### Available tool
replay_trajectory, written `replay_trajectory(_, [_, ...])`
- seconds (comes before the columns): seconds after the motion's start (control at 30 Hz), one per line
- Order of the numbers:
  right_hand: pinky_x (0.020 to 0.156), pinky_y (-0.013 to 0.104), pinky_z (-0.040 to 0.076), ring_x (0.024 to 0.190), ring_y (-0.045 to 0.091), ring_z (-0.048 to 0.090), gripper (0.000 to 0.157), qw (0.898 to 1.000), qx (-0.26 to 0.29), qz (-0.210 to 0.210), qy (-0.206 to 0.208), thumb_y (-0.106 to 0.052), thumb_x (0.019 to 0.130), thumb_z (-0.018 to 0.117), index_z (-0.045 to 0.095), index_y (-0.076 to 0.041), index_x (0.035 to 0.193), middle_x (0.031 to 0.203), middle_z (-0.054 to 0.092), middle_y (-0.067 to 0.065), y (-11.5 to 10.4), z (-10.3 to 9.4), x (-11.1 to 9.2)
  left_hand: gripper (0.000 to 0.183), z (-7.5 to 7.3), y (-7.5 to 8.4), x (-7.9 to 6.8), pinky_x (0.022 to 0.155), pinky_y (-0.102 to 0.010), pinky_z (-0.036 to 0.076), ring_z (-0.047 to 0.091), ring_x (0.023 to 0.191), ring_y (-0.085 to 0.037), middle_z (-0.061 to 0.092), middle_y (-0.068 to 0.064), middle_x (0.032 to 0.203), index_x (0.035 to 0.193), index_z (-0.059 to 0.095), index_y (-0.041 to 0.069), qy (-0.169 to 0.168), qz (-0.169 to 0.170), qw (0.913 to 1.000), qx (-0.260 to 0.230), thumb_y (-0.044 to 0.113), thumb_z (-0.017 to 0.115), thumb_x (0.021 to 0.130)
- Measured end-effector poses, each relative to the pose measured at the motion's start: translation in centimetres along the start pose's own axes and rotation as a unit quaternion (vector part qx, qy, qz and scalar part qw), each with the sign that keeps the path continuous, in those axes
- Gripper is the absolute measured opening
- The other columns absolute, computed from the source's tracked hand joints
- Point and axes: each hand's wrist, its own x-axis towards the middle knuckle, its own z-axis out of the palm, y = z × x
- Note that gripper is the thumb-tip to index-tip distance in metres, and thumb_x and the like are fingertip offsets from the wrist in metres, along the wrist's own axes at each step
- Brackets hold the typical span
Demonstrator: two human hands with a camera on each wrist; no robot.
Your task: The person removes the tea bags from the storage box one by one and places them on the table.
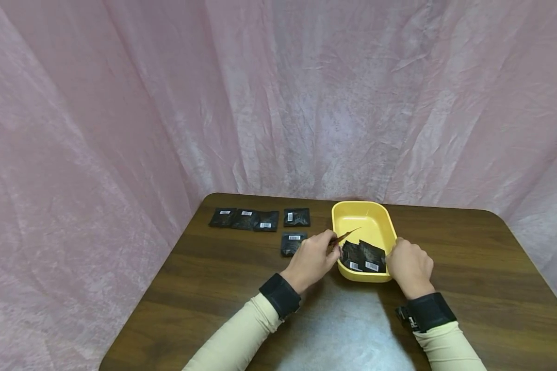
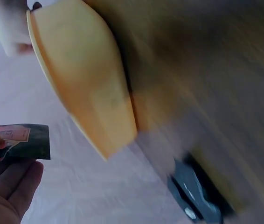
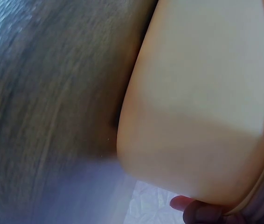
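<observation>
Largest first: a pink curtain [image 1: 278, 103] stands behind the brown worktop [image 1: 199, 299]. On the worktop sits the yellow tub [image 1: 364, 277], upright.

My right hand [image 1: 408, 265] is at the tub's right side, its fingers [image 3: 202, 212] curled on the rim; I judge this to be steadying. My left hand [image 1: 311, 260] is at the opposite rim, its fingers [image 2: 27, 186] and thumb pinching one packet [image 2: 36, 140]. That packet is tilted, its free end pointing over the tub's mouth; the left-wrist view shows it apart from the tub wall.

Two packets in the tub [image 1: 372, 256] lie at the near end, between my hands. Five are outside: a row of three [image 1: 243, 219] farthest left, a single packet [image 1: 297, 217] beside it, and a nearer packet [image 1: 291, 244] just beyond my left hand.

Step in hand, in my judgement: transferring one packet across the rim; stills do not settle the direction. If inward, the next move calls for lowering, then releasing.
</observation>
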Motion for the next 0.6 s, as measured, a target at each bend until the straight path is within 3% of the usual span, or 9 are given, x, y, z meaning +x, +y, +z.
replay_trajectory(0.27, [0.054, 0.053, 0.046, 0.073, 0.051, 0.067, 0.02, 1.0, 0.004, -0.005, 0.01, -0.013, 0.091, 0.061, 0.068, 0.003, 0.101, 0.087, 0.07, 0.031, 0.1, 0.0, 0.1, 0.015, -2.5, -4.4, -1.8, 0.076, -0.031, 0.061, 0.073, 0.083, -0.016, 0.077, -0.002, 0.094, 0.102, 0.072, 0.011, 0.062, 0.007, 0.996, 0.064, 0.01, 0.08, 0.091])
replay_trajectory(0.37, [0.054, 0.054, 0.046, 0.073, 0.053, 0.067, 0.021, 1.0, 0.005, -0.007, 0.016, -0.014, 0.09, 0.063, 0.068, 0.003, 0.102, 0.089, 0.071, 0.033, 0.1, 0.0, 0.1, 0.016, -3.4, -6.4, -2.7, 0.078, -0.033, 0.06, 0.071, 0.087, -0.019, 0.075, -0.003, 0.095, 0.1, 0.07, 0.011, 0.064, -0.018, 0.994, 0.087, 0.01, 0.082, 0.09])
replay_trajectory(0.6, [0.055, 0.053, 0.046, 0.073, 0.049, 0.067, 0.024, 1.0, -0.001, -0.002, 0.001, -0.015, 0.092, 0.064, 0.068, 0.004, 0.106, 0.088, 0.07, 0.031, 0.2, 0.1, 0.1, 0.013, -5.0, -10.7, -5.8, 0.072, -0.034, 0.062, 0.071, 0.086, -0.021, 0.074, -0.005, 0.095, 0.097, 0.066, 0.01, 0.037, -0.096, 0.9909, 0.087, 0.007, 0.078, 0.094])
